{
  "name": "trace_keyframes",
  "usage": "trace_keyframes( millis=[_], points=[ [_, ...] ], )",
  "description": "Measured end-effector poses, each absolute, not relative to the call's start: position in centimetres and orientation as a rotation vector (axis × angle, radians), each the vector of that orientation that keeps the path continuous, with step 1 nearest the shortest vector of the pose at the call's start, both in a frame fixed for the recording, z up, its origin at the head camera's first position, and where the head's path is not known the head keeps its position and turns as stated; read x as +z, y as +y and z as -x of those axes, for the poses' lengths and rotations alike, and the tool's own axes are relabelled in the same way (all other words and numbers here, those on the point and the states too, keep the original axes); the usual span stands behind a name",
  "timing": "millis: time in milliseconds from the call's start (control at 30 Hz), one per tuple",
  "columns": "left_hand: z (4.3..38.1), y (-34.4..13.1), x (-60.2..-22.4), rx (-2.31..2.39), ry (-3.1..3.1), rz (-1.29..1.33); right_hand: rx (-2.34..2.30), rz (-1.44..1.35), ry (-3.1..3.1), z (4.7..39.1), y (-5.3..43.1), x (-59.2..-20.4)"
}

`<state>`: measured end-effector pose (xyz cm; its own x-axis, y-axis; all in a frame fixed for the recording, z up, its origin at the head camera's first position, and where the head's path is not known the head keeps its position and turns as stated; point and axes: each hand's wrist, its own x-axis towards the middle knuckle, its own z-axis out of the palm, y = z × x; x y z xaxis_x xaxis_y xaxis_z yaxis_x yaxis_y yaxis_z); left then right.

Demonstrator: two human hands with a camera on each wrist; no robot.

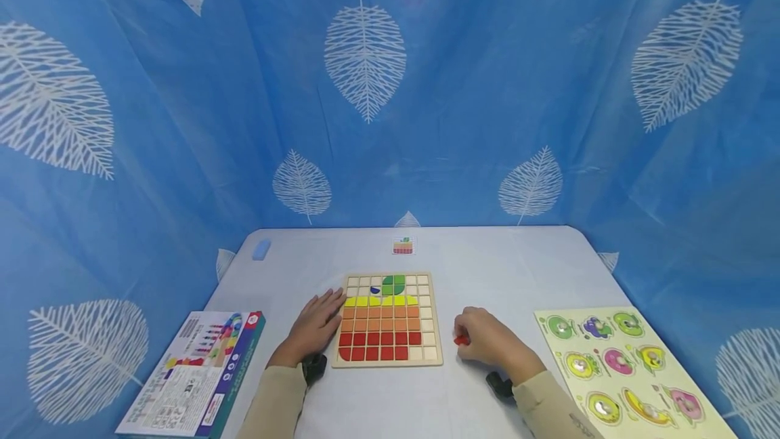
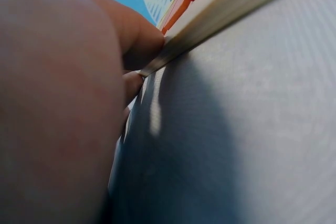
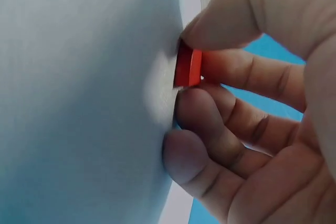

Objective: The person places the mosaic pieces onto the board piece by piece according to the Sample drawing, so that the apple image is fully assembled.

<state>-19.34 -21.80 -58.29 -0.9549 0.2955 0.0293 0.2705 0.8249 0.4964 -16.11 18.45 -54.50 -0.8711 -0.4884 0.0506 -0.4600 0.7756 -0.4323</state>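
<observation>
A square wooden grid board (image 1: 428, 325) lies mid-table, filled with rows of red, orange and yellow pieces, plus green ones and a dark blue piece (image 1: 374, 289) near the top. Bare cells show along its right column and at the bottom right. My left hand (image 1: 315, 325) rests at the board's left edge, fingers extended; in the left wrist view its fingertips touch the wooden side. To the right of the board, my right hand (image 1: 484, 339) pinches a small red block (image 3: 188, 66) between thumb and index finger, low against the tabletop. The other fingers are curled beside it.
A small pattern card (image 1: 404, 246) lies behind the board. At the back left is a blue block (image 1: 261, 249). A printed box (image 1: 189, 371) sits at the left front, and a fruit-picture board (image 1: 627, 378) at the right front. Blue leaf-patterned cloth surrounds the table.
</observation>
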Motion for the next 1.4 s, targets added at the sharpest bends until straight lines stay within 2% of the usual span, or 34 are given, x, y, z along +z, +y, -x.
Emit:
trace_keyframes(
  millis=[233, 533, 800, 1400],
  points=[
    [19.4, -21.8, -58.3, 0.811, 2.957, -0.467, -0.679, 0.804, 2.950, 16.0, 18.3, -54.5],
    [19.5, -21.9, -58.4, 0.782, 2.963, -0.458, -0.832, 1.126, 2.808, 16.2, 16.0, -53.7],
    [19.4, -21.8, -58.2, 0.795, 2.955, -0.442, -0.655, 1.369, 2.687, 16.5, 12.5, -53.8],
    [19.3, -21.6, -58.1, 0.791, 2.963, -0.472, -0.539, 1.315, 2.630, 16.4, 11.0, -53.3]
  ],
)
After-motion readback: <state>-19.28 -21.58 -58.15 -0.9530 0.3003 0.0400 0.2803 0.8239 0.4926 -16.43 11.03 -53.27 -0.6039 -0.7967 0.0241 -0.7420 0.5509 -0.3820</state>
